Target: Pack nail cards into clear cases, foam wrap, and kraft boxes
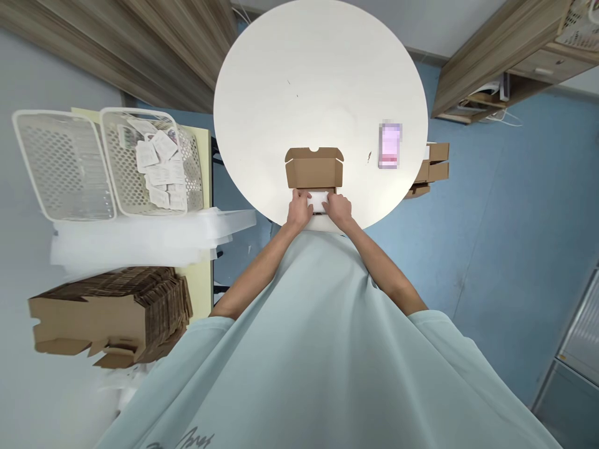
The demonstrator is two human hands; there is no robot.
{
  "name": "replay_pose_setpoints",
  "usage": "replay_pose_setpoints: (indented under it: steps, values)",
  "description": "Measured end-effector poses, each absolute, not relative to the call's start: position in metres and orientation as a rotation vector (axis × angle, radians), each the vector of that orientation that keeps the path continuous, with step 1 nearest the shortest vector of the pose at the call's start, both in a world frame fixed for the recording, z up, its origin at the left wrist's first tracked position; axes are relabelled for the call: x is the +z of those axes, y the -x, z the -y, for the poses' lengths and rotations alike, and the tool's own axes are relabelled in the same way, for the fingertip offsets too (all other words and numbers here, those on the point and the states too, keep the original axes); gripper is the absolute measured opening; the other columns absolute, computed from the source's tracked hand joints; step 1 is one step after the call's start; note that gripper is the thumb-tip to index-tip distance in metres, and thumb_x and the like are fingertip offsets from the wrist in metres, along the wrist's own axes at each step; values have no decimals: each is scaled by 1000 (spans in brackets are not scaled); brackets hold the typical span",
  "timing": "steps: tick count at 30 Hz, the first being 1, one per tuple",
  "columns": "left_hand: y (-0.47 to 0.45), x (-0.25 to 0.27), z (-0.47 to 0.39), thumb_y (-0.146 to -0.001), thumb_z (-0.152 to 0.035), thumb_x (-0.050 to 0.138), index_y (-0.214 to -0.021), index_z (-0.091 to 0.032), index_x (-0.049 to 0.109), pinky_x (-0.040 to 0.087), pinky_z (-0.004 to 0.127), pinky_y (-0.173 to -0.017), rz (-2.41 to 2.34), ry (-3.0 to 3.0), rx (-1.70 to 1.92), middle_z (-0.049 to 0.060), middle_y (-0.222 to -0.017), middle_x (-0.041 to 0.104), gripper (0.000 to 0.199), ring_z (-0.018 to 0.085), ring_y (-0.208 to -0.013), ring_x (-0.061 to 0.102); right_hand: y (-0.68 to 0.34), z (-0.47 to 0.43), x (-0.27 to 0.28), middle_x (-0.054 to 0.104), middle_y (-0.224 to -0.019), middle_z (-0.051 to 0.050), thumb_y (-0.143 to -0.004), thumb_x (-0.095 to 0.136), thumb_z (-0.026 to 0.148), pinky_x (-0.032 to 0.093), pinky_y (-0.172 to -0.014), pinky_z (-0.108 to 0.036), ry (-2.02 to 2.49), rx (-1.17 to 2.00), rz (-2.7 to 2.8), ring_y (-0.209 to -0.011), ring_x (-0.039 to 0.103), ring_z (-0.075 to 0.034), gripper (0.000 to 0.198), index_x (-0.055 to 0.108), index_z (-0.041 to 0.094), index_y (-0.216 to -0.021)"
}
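A small brown cardboard box [314, 173] lies at the near edge of the round white table [299, 75], its lid flap raised and leaning away from me. Low in the box shows a white wrapped bundle [318, 201], perhaps foam sheet; its contents are hidden. My left hand [299, 211] grips the bundle's left end with curled fingers. On the opposite end, my right hand [339, 209] has its thumb and fingers closed in the same way. Both hands partly cover the box's front and sides.
A phone-like pixelated object [390, 146] lies on the table's right. At left, a side table [202, 249] bears a white basket [110, 162] with small white packets, white foam sheets [131, 240] and stacked flat cardboard boxes [107, 318]. Brown boxes [438, 151] stand beyond the right edge.
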State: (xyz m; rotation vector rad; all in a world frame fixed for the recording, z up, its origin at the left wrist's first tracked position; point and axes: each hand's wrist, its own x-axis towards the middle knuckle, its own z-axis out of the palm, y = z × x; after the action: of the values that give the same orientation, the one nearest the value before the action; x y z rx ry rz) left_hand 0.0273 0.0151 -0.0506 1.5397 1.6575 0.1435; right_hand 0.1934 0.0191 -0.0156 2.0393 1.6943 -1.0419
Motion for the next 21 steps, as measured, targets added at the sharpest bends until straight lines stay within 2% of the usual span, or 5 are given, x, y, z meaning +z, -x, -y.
replay_pose_setpoints:
  steps: [7, 11, 15, 18, 21]
  values:
    - [-10, -40, -12, -97, -10, 65, -117, -23, 71, 59, 53, -112, -1640, -1590, 198, 16, -138, 65, 25, 34, -109, 77, -205, -13, -9, 85, -117, -17, -113, 63, 30, 60, -93, -42, -2041, -1113, -1734, -112, 79, -35, 17, 77, 22, -110]
    - [17, -29, -19, -103, -17, 64, -124, -23, 68, 60, 48, -111, -1793, -1496, 370, 13, -137, 67, 22, 27, -101, 77, -234, -12, 3, 85, -116, -12, -117, 56, 39, 60, -97, -41, -2368, -1167, -1753, -111, 79, -32, 24, 74, 24, -112]
    - [42, -34, -49, -100, -25, 74, -152, -23, 57, 58, 48, -120, -1865, -1308, 636, 17, -159, 61, 55, 29, -127, 75, -266, -27, -5, 81, -127, -16, -116, 54, 62, 61, -109, -49, -2751, -1245, -1819, -117, 78, -31, 46, 67, 23, -134]
    - [45, -47, -79, -98, -39, 84, -168, -26, 46, 49, 56, -131, -1751, -1163, 717, 21, -174, 51, 81, 38, -152, 64, -275, -51, -25, 72, -153, -19, -102, 68, 81, 59, -119, -56, -2811, -1538, -1866, -137, 72, -36, 76, 59, 25, -154]
    - [36, -56, -100, -95, -49, 89, -174, -28, 41, 43, 61, -136, -1637, -1093, 706, 23, -181, 46, 95, 44, -165, 52, -272, -72, -43, 65, -164, -22, -92, 77, 86, 57, -125, -59, -2735, -1831, -1746, -145, 69, -38, 99, 53, 23, -164]
